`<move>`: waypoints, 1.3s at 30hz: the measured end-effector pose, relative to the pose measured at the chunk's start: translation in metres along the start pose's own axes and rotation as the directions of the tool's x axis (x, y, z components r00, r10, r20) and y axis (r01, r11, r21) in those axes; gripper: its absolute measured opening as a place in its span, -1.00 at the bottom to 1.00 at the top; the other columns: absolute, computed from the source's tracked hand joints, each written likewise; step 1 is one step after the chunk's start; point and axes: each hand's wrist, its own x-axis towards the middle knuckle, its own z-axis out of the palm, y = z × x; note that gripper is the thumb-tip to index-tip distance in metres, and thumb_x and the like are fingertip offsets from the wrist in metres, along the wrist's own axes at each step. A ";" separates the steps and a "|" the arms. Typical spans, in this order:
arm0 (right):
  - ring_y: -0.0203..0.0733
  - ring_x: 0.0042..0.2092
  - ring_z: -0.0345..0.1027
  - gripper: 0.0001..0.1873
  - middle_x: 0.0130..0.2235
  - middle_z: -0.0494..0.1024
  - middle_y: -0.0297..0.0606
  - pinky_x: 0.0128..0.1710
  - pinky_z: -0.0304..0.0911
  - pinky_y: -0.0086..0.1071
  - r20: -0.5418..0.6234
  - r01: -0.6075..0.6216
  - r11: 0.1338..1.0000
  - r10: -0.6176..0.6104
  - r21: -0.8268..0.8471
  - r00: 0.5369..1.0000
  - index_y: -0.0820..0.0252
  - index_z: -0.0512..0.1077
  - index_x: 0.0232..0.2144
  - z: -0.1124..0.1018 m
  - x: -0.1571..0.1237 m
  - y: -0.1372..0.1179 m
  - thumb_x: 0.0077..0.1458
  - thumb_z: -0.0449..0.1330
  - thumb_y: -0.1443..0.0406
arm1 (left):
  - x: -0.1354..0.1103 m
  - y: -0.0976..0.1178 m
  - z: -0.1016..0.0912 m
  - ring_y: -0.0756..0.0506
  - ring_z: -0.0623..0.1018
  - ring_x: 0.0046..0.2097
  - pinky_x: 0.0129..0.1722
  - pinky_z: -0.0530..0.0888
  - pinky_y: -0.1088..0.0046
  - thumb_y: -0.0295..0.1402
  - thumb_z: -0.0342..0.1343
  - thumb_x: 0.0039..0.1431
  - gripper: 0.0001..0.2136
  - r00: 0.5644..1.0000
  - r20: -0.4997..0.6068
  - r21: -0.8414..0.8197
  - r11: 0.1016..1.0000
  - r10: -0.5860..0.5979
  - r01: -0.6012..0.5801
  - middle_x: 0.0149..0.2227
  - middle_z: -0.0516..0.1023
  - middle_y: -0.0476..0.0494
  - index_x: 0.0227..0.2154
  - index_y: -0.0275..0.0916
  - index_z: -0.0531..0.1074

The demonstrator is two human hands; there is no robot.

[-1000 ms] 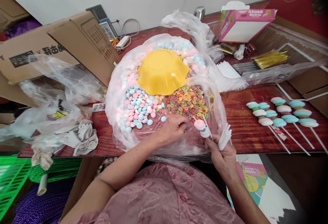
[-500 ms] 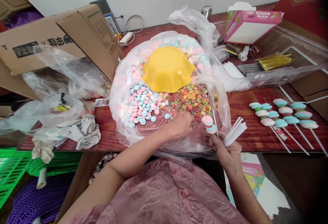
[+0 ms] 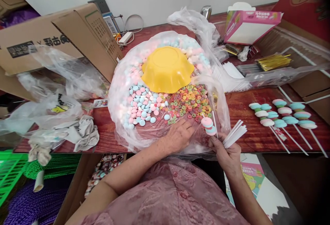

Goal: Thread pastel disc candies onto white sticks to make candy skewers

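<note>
A big clear plastic bag lies open on the red table, filled with pink and blue candy discs and coloured ring candies. An upturned yellow bowl rests on the candy. My left hand lies at the near edge of the rings, fingers curled and pinched together; what they hold is hidden. My right hand grips a bundle of white sticks and one stick threaded with pink and blue candies.
Several finished candy skewers lie on the table at the right. A pink box, gold twist ties, cardboard boxes and crumpled bags ring the work area. A green crate sits lower left.
My left hand drew back slightly toward me from the ring candies. My right hand tilted the stick bundle outward to the right, with the candy stick still upright.
</note>
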 end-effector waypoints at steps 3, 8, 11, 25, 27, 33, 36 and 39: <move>-0.32 -0.54 0.18 -0.69 -0.57 0.35 -0.39 -0.55 0.12 -0.42 -0.005 0.014 1.000 -0.014 -0.028 1.000 0.21 0.51 -0.38 0.000 -0.001 -0.002 0.17 0.21 0.08 | 0.000 -0.008 -0.001 -0.14 0.53 -0.26 -0.15 0.48 0.26 -0.48 0.10 0.16 -0.87 0.970 -0.183 -0.356 0.930 -0.159 0.085 -0.38 0.56 -0.20 -0.35 -0.30 0.57; -0.30 -0.52 0.22 -0.73 -0.56 0.37 -0.38 -0.50 0.18 -0.40 0.025 0.092 0.987 -0.090 -0.133 0.996 0.20 0.51 -0.42 0.001 -0.001 -0.011 0.19 0.20 0.14 | 0.002 -0.014 -0.021 0.02 0.49 -0.46 -0.40 0.47 0.44 -0.28 0.37 -0.09 -0.75 0.771 -0.043 -0.959 0.243 -0.635 0.147 -0.41 0.58 -0.05 -0.32 -0.27 0.60; -0.28 -0.52 0.24 -0.78 -0.56 0.38 -0.39 -0.47 0.21 -0.39 0.087 0.191 0.950 -0.175 -0.248 0.981 0.18 0.55 -0.35 0.004 -0.001 -0.019 0.19 0.19 0.18 | -0.001 -0.013 -0.034 0.05 0.48 -0.51 -0.49 0.44 0.50 -0.27 0.47 -0.25 -0.65 0.749 0.141 -0.990 -0.093 -0.647 0.106 -0.42 0.59 -0.06 -0.34 -0.30 0.61; -0.28 -0.54 0.27 -0.68 -0.50 0.47 -0.38 -0.52 0.19 -0.42 0.318 0.464 0.807 -0.361 -0.365 0.877 0.13 0.54 -0.12 0.016 -0.001 -0.048 0.20 0.05 0.42 | -0.017 -0.016 -0.045 0.05 0.52 -0.52 -0.53 0.44 0.55 -0.35 0.52 -0.29 -0.71 0.798 0.197 -0.956 -0.293 -0.570 0.026 -0.49 0.60 -0.05 -0.40 -0.25 0.66; -0.28 -0.55 0.29 -0.64 -0.52 0.46 -0.40 -0.52 0.19 -0.43 0.354 0.459 0.819 -0.339 -0.346 0.872 0.13 0.54 -0.09 0.014 -0.001 -0.050 0.19 0.03 0.45 | -0.019 -0.015 -0.044 0.05 0.51 -0.52 -0.52 0.43 0.55 -0.34 0.51 -0.27 -0.72 0.808 0.193 -0.959 -0.281 -0.557 0.036 -0.50 0.59 -0.04 -0.39 -0.24 0.66; -0.20 -0.42 0.49 -0.58 -0.27 0.66 -0.23 -0.43 0.32 -0.39 0.381 0.490 0.795 -0.355 -0.358 0.854 0.16 0.50 -0.02 0.007 0.000 -0.046 0.15 0.01 0.45 | -0.023 -0.014 -0.042 0.03 0.53 -0.42 -0.38 0.47 0.50 -0.31 0.43 -0.07 -0.81 0.834 -0.003 -0.987 0.134 -0.551 0.084 -0.43 0.63 -0.08 -0.34 -0.20 0.68; -0.21 -0.44 0.49 -0.56 -0.32 0.65 -0.25 -0.44 0.31 -0.40 0.378 0.494 0.774 -0.353 -0.396 0.856 0.17 0.50 -0.03 0.008 0.000 -0.043 0.14 -0.01 0.48 | -0.023 -0.014 -0.039 -0.04 0.59 -0.26 -0.20 0.51 0.44 -0.34 0.40 -0.02 -0.86 0.801 -0.243 -0.902 0.431 -0.548 0.021 -0.32 0.65 -0.10 -0.34 -0.18 0.67; -0.22 -0.47 0.47 -0.60 -0.43 0.61 -0.31 -0.46 0.28 -0.42 0.368 0.489 0.765 -0.349 -0.419 0.862 0.18 0.52 -0.11 0.013 0.000 -0.041 0.14 -0.02 0.49 | -0.025 -0.010 -0.036 -0.06 0.59 -0.25 -0.17 0.53 0.40 -0.34 0.32 0.08 -0.85 0.767 -0.348 -0.832 0.554 -0.539 0.012 -0.30 0.66 -0.11 -0.27 -0.18 0.66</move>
